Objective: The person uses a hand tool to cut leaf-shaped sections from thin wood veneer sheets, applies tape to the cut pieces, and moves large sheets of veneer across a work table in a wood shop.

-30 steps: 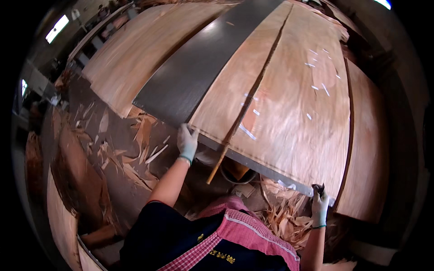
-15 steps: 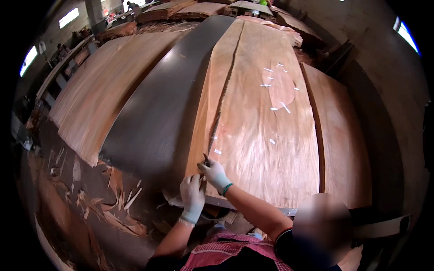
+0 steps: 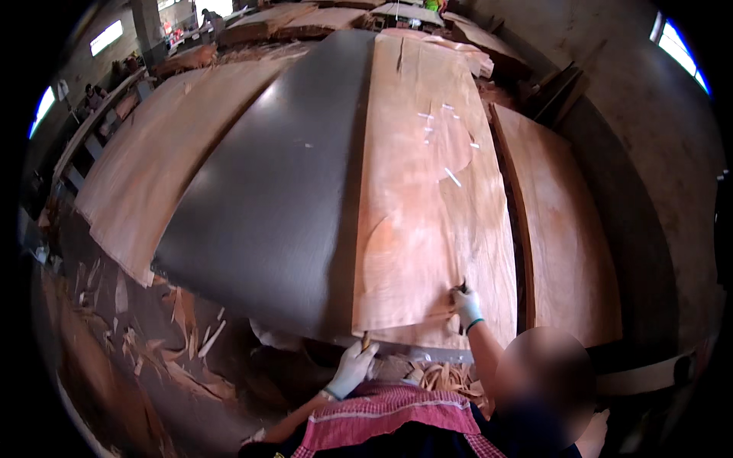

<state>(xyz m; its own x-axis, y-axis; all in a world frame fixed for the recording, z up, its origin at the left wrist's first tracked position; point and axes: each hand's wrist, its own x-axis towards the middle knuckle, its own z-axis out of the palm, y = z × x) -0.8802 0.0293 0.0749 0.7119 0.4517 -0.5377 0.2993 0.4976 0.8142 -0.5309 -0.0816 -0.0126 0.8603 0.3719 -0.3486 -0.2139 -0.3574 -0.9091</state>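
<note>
My left hand (image 3: 353, 369), in a pale glove, is closed on a narrow tan strip (image 3: 365, 343) at the front edge of a veneer sheet (image 3: 405, 252). This pinkish sheet lies over a lighter veneer layer (image 3: 492, 259) marked higher up with short white tape strips (image 3: 452, 175). My right hand (image 3: 467, 309), also gloved, grips a small dark tool (image 3: 461, 288) on the sheet's right part, near a crease. Left of the veneer is a wide dark grey panel (image 3: 259, 221).
Veneer stacks (image 3: 164, 145) lie left and another (image 3: 565, 229) right, with more stacks (image 3: 321, 23) behind. Torn offcuts (image 3: 191, 336) litter the lower left. Co-workers (image 3: 95, 95) are small figures at the back left. A wall (image 3: 618, 130) stands right.
The dark seam down the veneer is largely covered by the pinkish layer. My hands met at that seam, then parted: right hand rightward, left hand downward to the front edge.
</note>
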